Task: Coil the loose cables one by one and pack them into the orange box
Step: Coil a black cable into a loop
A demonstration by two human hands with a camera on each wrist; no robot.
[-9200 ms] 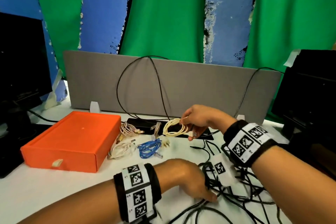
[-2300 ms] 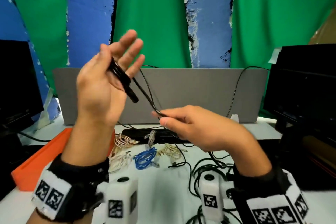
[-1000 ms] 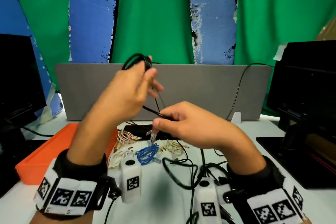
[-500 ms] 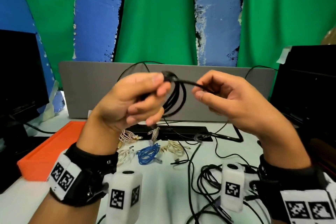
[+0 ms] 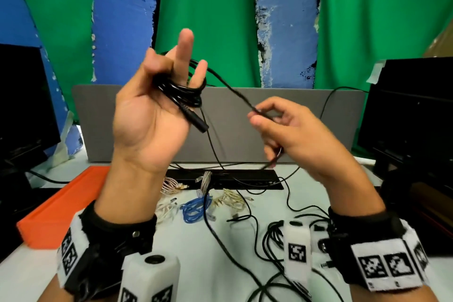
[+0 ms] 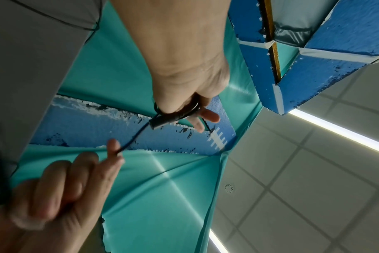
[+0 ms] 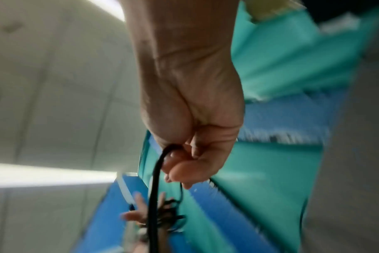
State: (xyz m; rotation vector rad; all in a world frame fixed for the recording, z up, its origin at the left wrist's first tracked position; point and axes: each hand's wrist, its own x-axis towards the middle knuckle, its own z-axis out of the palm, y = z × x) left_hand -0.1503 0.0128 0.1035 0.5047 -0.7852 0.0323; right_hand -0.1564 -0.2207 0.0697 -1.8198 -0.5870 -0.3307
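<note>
My left hand (image 5: 169, 81) is raised palm toward me with a black cable (image 5: 182, 92) wound in several loops round its fingers; the thumb holds the loops, and the plug end (image 5: 197, 124) sticks out below. The middle finger points up. My right hand (image 5: 259, 115) pinches the same cable a short way to the right, and the strand runs taut between the hands. In the left wrist view the coil (image 6: 180, 111) sits at the fingers, and the right hand (image 6: 110, 154) pinches the strand. The orange box (image 5: 56, 206) lies shut at the table's left.
Small coiled cables lie mid-table: a blue one (image 5: 196, 208), a cream one (image 5: 232, 200), a white one (image 5: 166, 211) and a braided one (image 5: 171, 184). Loose black cables (image 5: 269, 240) tangle at front right. A grey divider (image 5: 306, 117) stands behind, with black monitors (image 5: 411, 110) at both sides.
The left hand has turned its palm toward me and straightened its fingers with the coil still on them. The right hand has dropped down and to the right, still pinching the cable.
</note>
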